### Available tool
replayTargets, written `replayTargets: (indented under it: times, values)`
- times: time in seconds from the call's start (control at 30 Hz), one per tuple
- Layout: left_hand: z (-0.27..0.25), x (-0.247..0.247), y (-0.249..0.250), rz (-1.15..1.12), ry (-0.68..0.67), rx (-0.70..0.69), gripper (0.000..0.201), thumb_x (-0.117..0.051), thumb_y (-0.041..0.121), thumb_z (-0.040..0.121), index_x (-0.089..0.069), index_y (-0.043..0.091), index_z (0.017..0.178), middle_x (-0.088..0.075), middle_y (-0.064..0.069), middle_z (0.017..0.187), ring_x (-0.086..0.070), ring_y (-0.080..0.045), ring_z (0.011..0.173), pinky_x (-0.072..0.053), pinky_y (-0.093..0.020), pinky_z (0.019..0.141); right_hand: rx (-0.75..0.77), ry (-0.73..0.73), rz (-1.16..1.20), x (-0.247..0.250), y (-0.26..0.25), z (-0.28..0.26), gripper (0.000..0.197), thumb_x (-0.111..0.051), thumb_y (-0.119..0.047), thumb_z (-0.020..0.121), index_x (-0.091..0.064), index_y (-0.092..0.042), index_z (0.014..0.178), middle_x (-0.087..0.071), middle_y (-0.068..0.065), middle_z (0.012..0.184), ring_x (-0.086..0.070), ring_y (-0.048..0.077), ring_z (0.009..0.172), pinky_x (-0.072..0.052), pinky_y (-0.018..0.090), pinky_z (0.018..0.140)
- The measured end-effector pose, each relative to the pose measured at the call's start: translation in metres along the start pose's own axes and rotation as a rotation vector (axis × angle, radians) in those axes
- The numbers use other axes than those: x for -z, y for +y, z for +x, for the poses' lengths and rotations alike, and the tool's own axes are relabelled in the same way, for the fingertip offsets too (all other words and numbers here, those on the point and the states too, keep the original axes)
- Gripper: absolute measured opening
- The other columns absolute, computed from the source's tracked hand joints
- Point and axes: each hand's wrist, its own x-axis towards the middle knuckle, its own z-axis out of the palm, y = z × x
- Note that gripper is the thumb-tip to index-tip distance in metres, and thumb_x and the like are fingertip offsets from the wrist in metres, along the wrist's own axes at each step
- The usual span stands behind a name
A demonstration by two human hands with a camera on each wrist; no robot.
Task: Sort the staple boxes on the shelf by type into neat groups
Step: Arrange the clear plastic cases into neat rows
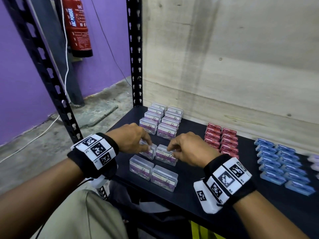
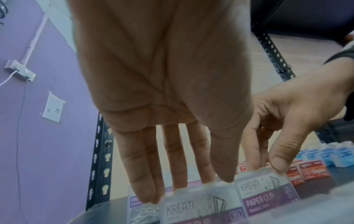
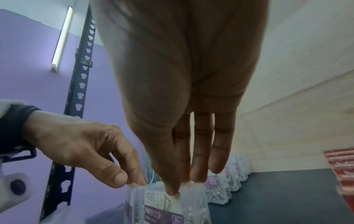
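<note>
Two clear plastic boxes with purple "PAPER CLIP" labels stand side by side on the black shelf. My left hand pinches the top of the left box between thumb and fingers. My right hand pinches the top of the right box the same way. In the left wrist view my left hand comes down on its box, with the right box beside it. The right wrist view shows my right hand gripping its box.
Two more clear boxes stand nearer the front edge. A double row of the same boxes runs to the back wall. Red boxes and blue boxes sit in rows to the right. A black upright post stands at the back left.
</note>
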Motion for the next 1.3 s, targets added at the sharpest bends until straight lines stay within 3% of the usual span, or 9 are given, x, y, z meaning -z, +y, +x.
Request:
replayTargets:
  times: [0.3, 0.57, 0.73, 0.97, 1.07, 1.2, 1.3]
  values:
    - [-0.022, -0.009, 0.005, -0.009, 0.002, -0.069, 0.027, -0.058, 0.052, 0.09, -0.066, 0.044, 0.114, -0.064, 0.014, 0.12, -0.058, -0.01, 0.112, -0.046, -0.033, 0.099, 0.053, 0.04, -0.026, -0.01, -0.001, -0.024, 0.021, -0.07, -0.023, 0.091, -0.073, -0.029, 0.111, -0.072, -0.008, 0.11, -0.067, 0.007, 0.097, -0.043, 0.015, 0.076]
    - [-0.03, -0.016, 0.004, -0.047, 0.04, -0.09, 0.026, -0.058, 0.049, 0.091, -0.067, 0.044, 0.114, -0.062, 0.019, 0.114, -0.058, -0.005, 0.105, -0.047, -0.027, 0.093, 0.086, 0.029, -0.021, -0.01, -0.004, -0.035, 0.019, -0.071, -0.024, 0.09, -0.074, -0.028, 0.108, -0.073, -0.011, 0.105, -0.068, 0.004, 0.095, -0.053, 0.02, 0.083]
    - [-0.032, -0.021, 0.002, -0.048, 0.044, -0.084, 0.028, -0.057, 0.052, 0.091, -0.066, 0.045, 0.116, -0.058, 0.019, 0.113, -0.055, -0.002, 0.104, -0.044, -0.023, 0.091, 0.107, 0.014, -0.033, -0.01, -0.002, -0.035, 0.019, -0.071, -0.024, 0.09, -0.074, -0.028, 0.108, -0.073, -0.012, 0.105, -0.067, 0.002, 0.095, -0.051, 0.018, 0.081]
    - [-0.023, -0.007, 0.0, -0.089, -0.018, -0.066, 0.028, -0.058, 0.055, 0.088, -0.065, 0.044, 0.114, -0.063, 0.02, 0.106, -0.058, -0.001, 0.095, -0.049, -0.028, 0.092, 0.101, -0.078, 0.006, 0.001, 0.0, -0.03, 0.016, -0.071, -0.029, 0.09, -0.073, -0.031, 0.106, -0.072, -0.014, 0.099, -0.066, 0.001, 0.089, -0.054, 0.023, 0.082]
    - [-0.006, 0.004, -0.006, -0.1, -0.004, -0.022, 0.033, -0.058, 0.057, 0.088, -0.063, 0.043, 0.118, -0.065, 0.02, 0.111, -0.06, -0.002, 0.102, -0.049, -0.031, 0.096, 0.092, -0.051, 0.03, 0.012, 0.003, -0.017, 0.016, -0.068, -0.033, 0.092, -0.072, -0.031, 0.107, -0.072, -0.014, 0.099, -0.067, 0.001, 0.089, -0.054, 0.022, 0.084]
    - [0.029, 0.014, -0.015, -0.054, 0.124, 0.049, 0.042, -0.059, 0.052, 0.089, -0.057, 0.036, 0.128, -0.054, 0.007, 0.13, -0.051, -0.015, 0.12, -0.043, -0.036, 0.103, 0.042, 0.061, 0.01, 0.024, 0.013, 0.018, 0.019, -0.067, -0.031, 0.093, -0.07, -0.027, 0.111, -0.07, -0.008, 0.108, -0.066, 0.009, 0.097, -0.05, 0.022, 0.087]
    - [0.052, 0.017, -0.024, -0.045, 0.173, 0.092, 0.045, -0.06, 0.045, 0.091, -0.054, 0.031, 0.134, -0.049, 0.0, 0.136, -0.049, -0.02, 0.123, -0.04, -0.037, 0.105, 0.017, 0.124, -0.053, 0.026, 0.02, 0.045, 0.025, -0.067, -0.028, 0.093, -0.069, -0.024, 0.118, -0.068, -0.002, 0.116, -0.063, 0.015, 0.105, -0.048, 0.025, 0.091]
